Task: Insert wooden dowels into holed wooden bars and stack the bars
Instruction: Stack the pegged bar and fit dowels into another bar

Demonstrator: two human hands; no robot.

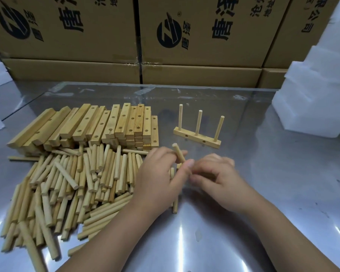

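Pinching a dowel (pixel 178 153) in left hand (pixel 157 173) — long axis near upright, top leaning left, right hand (pixel 214 173) blurred, grip unclear

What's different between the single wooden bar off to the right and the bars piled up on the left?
The single bar carries three upright dowels; the piled bars show empty holes. The single bar lies alone on the metal table, lengthwise across the view; the piled bars sit packed side by side in layers, pointing away. Both are pale wood with drilled holes.
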